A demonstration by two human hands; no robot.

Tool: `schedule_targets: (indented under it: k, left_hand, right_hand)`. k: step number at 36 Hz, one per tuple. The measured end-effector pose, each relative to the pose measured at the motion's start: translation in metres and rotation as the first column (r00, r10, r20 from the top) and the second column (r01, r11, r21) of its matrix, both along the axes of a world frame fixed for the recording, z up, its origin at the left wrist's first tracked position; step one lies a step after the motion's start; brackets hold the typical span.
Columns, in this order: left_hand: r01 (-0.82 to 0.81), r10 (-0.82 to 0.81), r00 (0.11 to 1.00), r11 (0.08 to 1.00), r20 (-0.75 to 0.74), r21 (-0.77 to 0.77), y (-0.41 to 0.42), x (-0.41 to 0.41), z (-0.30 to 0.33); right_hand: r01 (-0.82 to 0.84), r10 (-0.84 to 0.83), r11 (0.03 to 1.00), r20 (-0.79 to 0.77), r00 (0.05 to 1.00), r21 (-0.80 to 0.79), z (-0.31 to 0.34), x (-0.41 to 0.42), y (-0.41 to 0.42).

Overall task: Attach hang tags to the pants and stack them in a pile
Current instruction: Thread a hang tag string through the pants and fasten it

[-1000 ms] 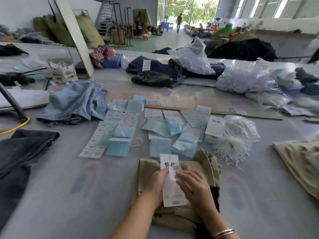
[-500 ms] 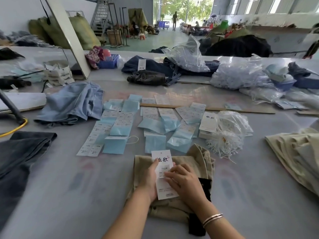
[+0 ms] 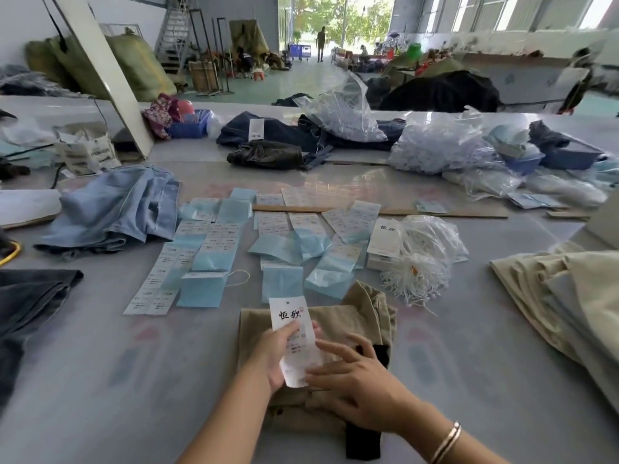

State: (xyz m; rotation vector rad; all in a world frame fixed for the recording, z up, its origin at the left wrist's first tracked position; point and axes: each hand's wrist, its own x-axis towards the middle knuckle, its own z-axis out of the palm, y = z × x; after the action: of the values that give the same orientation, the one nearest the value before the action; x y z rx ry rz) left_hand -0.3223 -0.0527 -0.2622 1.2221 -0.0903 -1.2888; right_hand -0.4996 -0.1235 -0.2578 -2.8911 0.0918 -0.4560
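Left hand pinches the long white paper hang tag with black characters, thumb across its face; the tag's long axis runs 12 to 6 o'clock over the folded khaki pants on the grey tabletop. Right hand, fingers spread, touches the tag's lower edge from 4 o'clock. Both hands sit equally near.

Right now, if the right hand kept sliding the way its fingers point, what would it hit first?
The right hand points left across the khaki pants, fingers spread. First in line is the white hang tag, which its fingertips look already to touch, then the left hand gripping that tag. Depth is hard to judge.
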Motion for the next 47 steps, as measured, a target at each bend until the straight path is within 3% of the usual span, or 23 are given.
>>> schedule_targets:
  k: [3,5,7,9,13,20,25,29,32,34,37,39,42,44,47]
  left_hand:
    - [-0.004,-0.012,0.972,0.998,0.235,0.070,-0.007,-0.008,-0.005]
    - [-0.008,-0.028,0.887,0.997,0.460,0.076,-0.016,-0.015,-0.007]
    - [0.005,-0.065,0.701,0.996,0.710,0.086,-0.022,-0.023,-0.008]
    - [-0.019,-0.061,0.516,0.996,0.855,0.082,-0.022,-0.031,-0.011]
    - [-0.107,0.007,0.332,0.994,0.943,0.030,-0.021,-0.041,-0.019]
    - [-0.116,-0.009,0.289,0.992,0.957,0.044,-0.022,-0.041,-0.018]
    - [-0.120,0.010,0.286,0.992,0.958,0.025,-0.022,-0.042,-0.018]
    - [-0.114,0.004,0.261,0.993,0.965,0.027,-0.022,-0.042,-0.017]
    - [-0.094,-0.002,0.234,0.995,0.972,0.025,-0.021,-0.041,-0.017]
    - [-0.042,-0.053,0.197,0.997,0.979,0.063,-0.021,-0.041,-0.016]
    - [0.150,-0.006,0.081,0.989,0.997,-0.006,-0.033,-0.049,-0.007]
    - [0.310,0.044,-0.021,0.950,0.999,-0.035,-0.054,-0.058,0.004]
    - [0.470,-0.032,-0.212,0.873,0.977,0.131,-0.104,-0.074,0.020]
    - [0.486,-0.147,-0.276,0.831,0.950,0.270,-0.138,-0.083,0.030]
    - [0.440,-0.219,-0.447,0.791,0.867,0.426,-0.179,-0.093,0.035]
  right_hand:
    - [0.162,-0.171,0.985,0.163,0.972,0.067,0.017,-0.014,-0.039]
    - [0.344,-0.388,0.917,0.252,0.887,0.202,0.029,-0.021,-0.077]
    - [0.495,-0.588,0.801,0.285,0.757,0.336,0.038,-0.026,-0.121]
    - [0.654,-0.756,0.639,0.176,0.630,0.405,0.048,-0.030,-0.164]
    - [0.846,-0.876,0.414,-0.106,0.470,0.337,0.055,-0.035,-0.221]
    - [0.939,-0.859,0.305,-0.381,0.343,0.159,0.053,-0.011,-0.240]
    - [0.920,-0.858,0.308,-0.346,0.379,0.243,0.054,-0.009,-0.245]
    - [0.880,-0.911,0.326,-0.135,0.390,0.346,0.058,-0.016,-0.247]
    - [0.729,-0.901,0.312,-0.055,0.431,0.609,0.058,-0.019,-0.245]
    - [0.538,-0.864,0.214,-0.099,0.493,0.815,0.059,-0.019,-0.241]
    - [0.367,-0.808,0.114,-0.129,0.575,0.923,0.062,-0.017,-0.235]
    - [0.350,-0.794,0.117,-0.124,0.595,0.929,0.064,-0.016,-0.232]
    - [0.370,-0.783,0.153,-0.116,0.611,0.916,0.067,-0.014,-0.227]
    - [0.385,-0.771,0.185,-0.109,0.628,0.904,0.068,-0.013,-0.224]
    - [0.382,-0.757,0.212,-0.096,0.646,0.900,0.070,-0.013,-0.221]
